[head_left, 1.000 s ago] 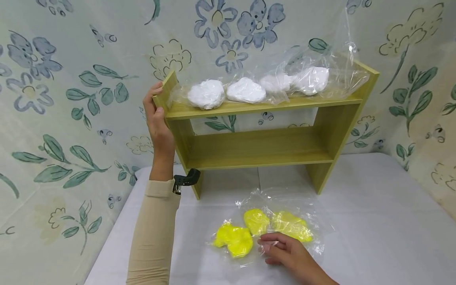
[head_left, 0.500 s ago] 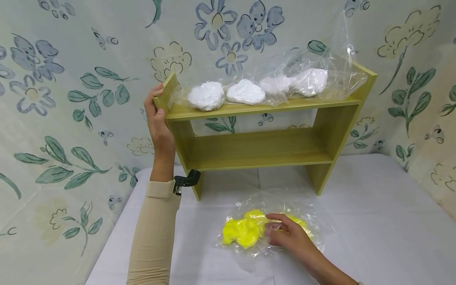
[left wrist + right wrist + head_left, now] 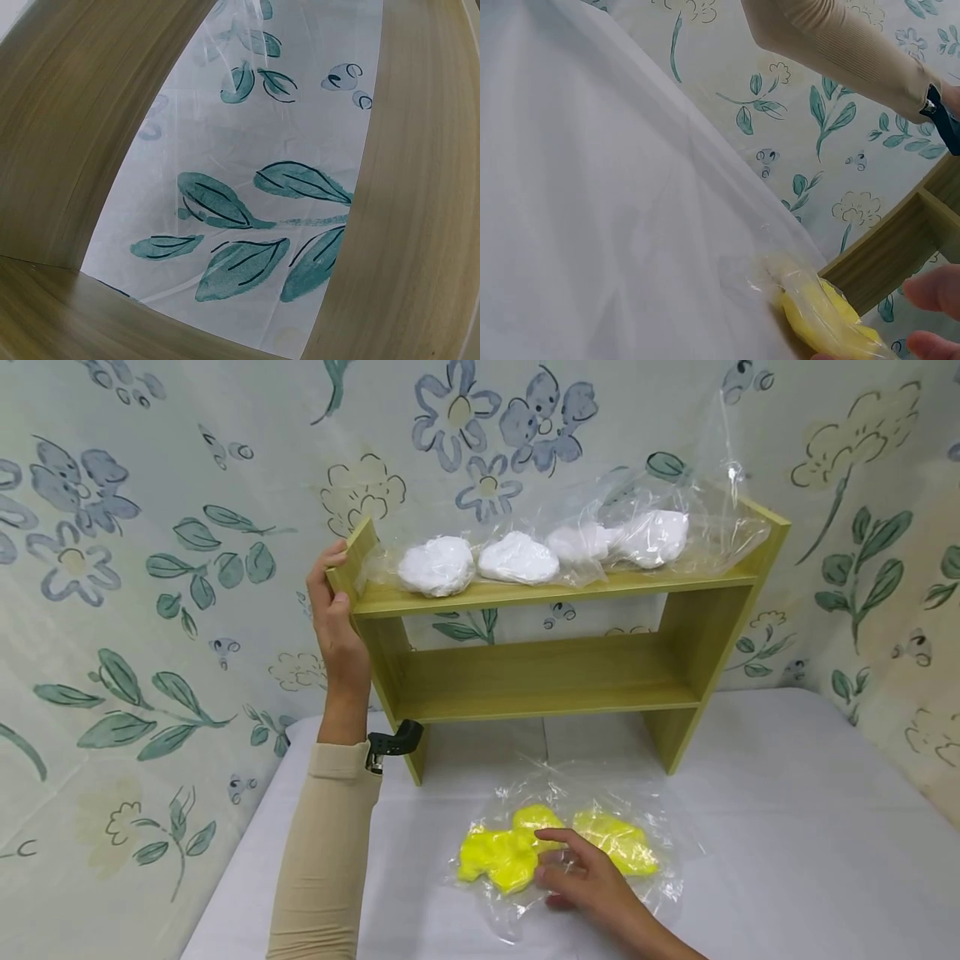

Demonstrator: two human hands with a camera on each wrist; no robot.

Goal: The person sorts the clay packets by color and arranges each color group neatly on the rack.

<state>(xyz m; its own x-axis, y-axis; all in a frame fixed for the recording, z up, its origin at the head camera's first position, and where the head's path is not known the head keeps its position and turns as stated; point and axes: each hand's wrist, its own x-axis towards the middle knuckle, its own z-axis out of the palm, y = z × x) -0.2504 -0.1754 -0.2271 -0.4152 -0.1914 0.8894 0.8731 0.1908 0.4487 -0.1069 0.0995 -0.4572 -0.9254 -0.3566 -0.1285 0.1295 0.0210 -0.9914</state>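
Perhaps three yellow lumps (image 3: 498, 858), four white lumps (image 3: 518, 558)

White lumps (image 3: 518, 558) in clear plastic (image 3: 723, 539), side by side, floral wall covering (image 3: 187, 635) behind, white tablecloth (image 3: 795, 827) below

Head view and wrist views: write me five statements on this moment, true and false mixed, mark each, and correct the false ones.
1. The left hand grips one end of the wooden shelf. True.
2. White lumps rest on its top board. True.
3. The right hand is at the yellow lumps, which lie in clear plastic. True.
4. The yellow lumps are on the top board. False: they lie on the table.
5. The left wrist view shows the yellow lumps. False: it shows parts of the wooden shelf and the floral backdrop.
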